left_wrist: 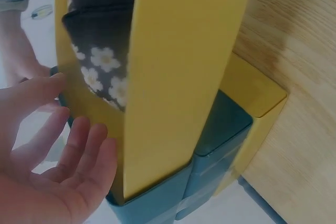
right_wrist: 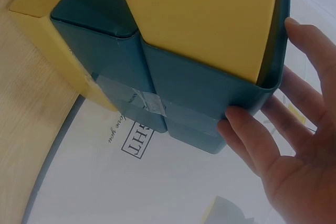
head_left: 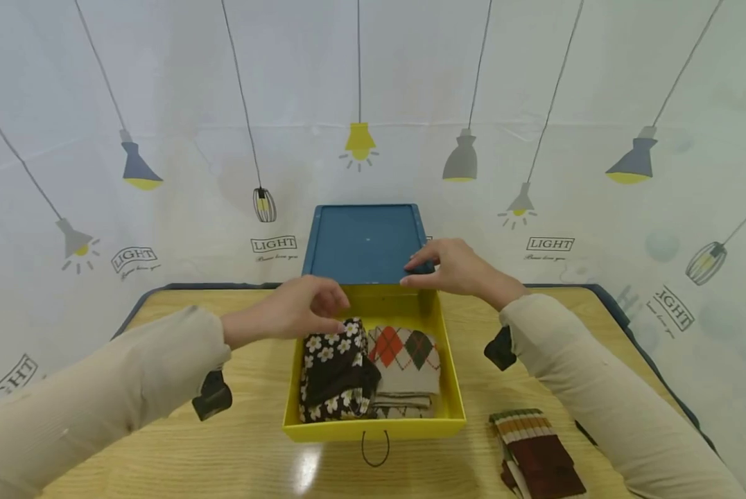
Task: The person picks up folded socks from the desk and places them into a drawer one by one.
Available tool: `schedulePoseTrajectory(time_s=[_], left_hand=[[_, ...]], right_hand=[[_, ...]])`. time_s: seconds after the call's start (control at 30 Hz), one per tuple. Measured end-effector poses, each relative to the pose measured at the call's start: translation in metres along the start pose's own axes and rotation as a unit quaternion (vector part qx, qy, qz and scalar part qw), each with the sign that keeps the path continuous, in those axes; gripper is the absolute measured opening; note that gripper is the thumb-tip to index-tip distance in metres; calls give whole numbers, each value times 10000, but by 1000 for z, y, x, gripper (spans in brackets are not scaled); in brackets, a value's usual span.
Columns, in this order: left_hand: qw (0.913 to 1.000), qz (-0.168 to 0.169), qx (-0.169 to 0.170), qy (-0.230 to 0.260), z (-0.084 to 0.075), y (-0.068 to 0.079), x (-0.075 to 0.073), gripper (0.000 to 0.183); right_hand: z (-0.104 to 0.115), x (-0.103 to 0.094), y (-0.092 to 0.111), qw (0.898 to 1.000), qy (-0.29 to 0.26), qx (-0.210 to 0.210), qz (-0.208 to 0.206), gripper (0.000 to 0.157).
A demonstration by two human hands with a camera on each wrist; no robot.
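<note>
A yellow drawer [head_left: 451,378] stands pulled out of the top blue casing [head_left: 367,242]. Inside lie folded black socks with white daisies [head_left: 329,374] on the left and folded beige socks with a red and dark green argyle pattern [head_left: 404,353] on the right. My left hand [head_left: 301,305] hovers over the drawer's back left corner, fingers loosely bent, holding nothing; the left wrist view shows its fingertips near the drawer wall. At the casing's front right corner, my right hand [head_left: 454,267] touches the blue shell with spread, relaxed fingers, the thumb near its front edge.
Beneath the top casing, the right wrist view shows another teal box [right_wrist: 94,6] and a yellow box [right_wrist: 47,3] lowest. Folded maroon socks with striped cuffs [head_left: 538,450] lie on the wooden table [head_left: 236,443] at right. A printed wall covering [head_left: 211,159] rises behind.
</note>
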State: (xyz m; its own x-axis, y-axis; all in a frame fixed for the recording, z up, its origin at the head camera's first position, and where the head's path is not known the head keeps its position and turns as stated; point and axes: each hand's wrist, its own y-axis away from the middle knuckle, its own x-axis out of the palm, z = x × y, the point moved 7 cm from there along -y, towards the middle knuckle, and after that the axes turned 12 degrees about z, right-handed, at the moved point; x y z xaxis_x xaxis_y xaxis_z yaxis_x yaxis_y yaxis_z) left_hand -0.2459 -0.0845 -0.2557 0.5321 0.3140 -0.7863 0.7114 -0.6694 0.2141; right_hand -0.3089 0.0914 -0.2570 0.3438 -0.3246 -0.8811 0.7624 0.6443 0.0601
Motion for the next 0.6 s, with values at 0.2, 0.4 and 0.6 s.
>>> schedulePoseTrajectory(time_s=[0.2, 0.4, 0.6], left_hand=[[9989, -398, 238, 114, -15, 14, -17, 27], [9927, -794, 707, 572, -37, 39, -30, 26], [9744, -890, 1588, 1321, -57, 63, -10, 23]], right_hand=[[-1, 1, 1, 10000, -27, -19, -7, 31], [0, 0, -1, 10000, -41, -8, 11, 31], [0, 0, 1, 10000, -29, -26, -9, 32]])
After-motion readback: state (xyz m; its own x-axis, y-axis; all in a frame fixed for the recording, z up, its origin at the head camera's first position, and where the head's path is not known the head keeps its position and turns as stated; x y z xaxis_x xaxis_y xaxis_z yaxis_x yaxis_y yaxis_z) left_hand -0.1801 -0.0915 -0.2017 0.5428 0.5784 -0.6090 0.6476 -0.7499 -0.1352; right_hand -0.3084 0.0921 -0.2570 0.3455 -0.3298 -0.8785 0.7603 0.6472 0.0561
